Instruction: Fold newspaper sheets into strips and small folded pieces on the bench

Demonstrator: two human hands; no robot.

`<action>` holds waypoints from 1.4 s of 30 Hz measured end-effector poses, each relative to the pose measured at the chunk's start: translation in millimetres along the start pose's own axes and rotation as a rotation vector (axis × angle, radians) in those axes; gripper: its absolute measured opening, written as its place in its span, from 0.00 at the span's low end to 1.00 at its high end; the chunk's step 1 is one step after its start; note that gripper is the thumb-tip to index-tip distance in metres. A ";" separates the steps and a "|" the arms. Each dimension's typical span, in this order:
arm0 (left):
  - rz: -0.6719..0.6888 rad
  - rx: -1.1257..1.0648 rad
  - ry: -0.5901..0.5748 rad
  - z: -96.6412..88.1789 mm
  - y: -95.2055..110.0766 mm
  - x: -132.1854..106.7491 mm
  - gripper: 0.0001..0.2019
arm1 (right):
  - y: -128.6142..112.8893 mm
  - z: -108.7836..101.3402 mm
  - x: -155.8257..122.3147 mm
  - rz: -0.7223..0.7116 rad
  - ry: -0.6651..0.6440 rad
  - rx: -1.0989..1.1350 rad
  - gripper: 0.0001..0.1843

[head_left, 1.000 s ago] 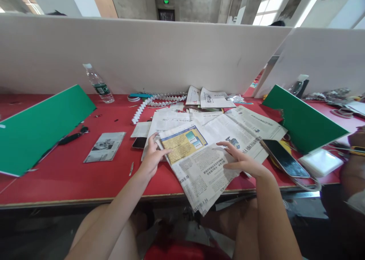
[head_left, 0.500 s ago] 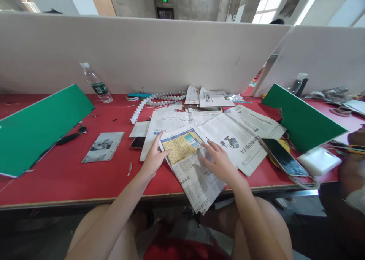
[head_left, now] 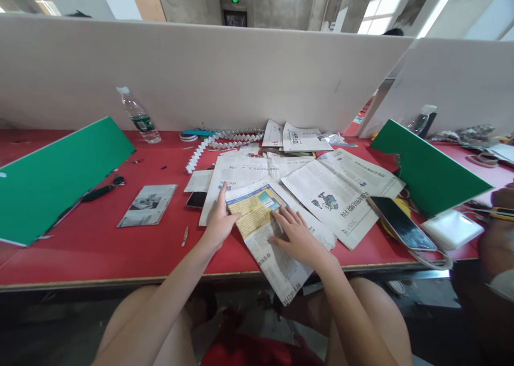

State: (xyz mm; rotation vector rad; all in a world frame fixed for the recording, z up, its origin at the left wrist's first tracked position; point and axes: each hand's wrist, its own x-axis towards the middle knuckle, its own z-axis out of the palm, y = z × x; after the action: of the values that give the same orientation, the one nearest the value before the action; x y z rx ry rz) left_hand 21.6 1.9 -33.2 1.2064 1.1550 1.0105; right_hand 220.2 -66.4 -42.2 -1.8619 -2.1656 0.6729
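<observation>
A folded newspaper sheet [head_left: 257, 224] with a yellow and blue advert lies on the red table [head_left: 100, 243], its lower end hanging over the front edge. My left hand [head_left: 219, 221] rests flat along the sheet's left edge, fingers stretched out and thumb on the paper. My right hand [head_left: 295, 235] lies flat on the sheet's middle with fingers spread. More newspaper pages [head_left: 337, 189] are spread behind and to the right.
A green board [head_left: 56, 178] leans at the left, another green board [head_left: 425, 168] at the right. A water bottle [head_left: 138, 117], a folded paper chain [head_left: 225, 140], a photo cutting [head_left: 148, 205], two phones [head_left: 401, 224] and a white box [head_left: 452, 228] lie about. Another person's arm [head_left: 496, 237] shows at right.
My right hand slid left across the sheet, from its right edge to its middle, pressing it flat. The sheet now looks narrower. My left hand stayed at the left edge.
</observation>
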 end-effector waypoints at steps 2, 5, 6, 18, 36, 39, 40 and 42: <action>0.014 -0.004 -0.004 -1.2 -3.6 1.3 0.47 | 0.6 0.7 1.5 -0.011 0.002 0.008 0.38; 0.017 -0.024 0.000 -1.8 -6.0 2.4 0.47 | -0.1 0.8 2.4 -0.025 0.031 0.010 0.37; 0.015 -0.028 0.006 -1.6 -5.7 2.4 0.47 | -0.5 0.7 2.2 -0.029 0.045 0.011 0.37; 0.104 0.009 0.031 -3.1 -0.9 0.3 0.56 | -2.5 2.1 2.8 -0.135 0.134 0.068 0.25; 0.485 0.494 -0.624 24.9 -11.1 -29.8 0.29 | 71.3 -30.2 -9.7 0.129 0.454 0.046 0.13; 0.577 0.677 -0.651 26.5 -16.1 -29.7 0.31 | 79.1 -29.7 -9.7 0.082 0.400 -0.048 0.17; 0.592 0.727 -0.628 26.2 -18.4 -29.2 0.32 | 80.2 -29.6 -9.4 0.084 0.390 -0.071 0.18; 0.589 0.793 -0.557 24.8 -22.4 -28.2 0.30 | 80.3 -30.2 -9.4 0.104 0.393 -0.086 0.19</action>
State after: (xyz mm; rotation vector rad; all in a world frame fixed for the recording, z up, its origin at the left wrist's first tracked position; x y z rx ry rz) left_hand 41.3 -32.0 -52.5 2.3798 0.7573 0.5300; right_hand 305.9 -61.4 -51.9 -1.9632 -1.8811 0.2061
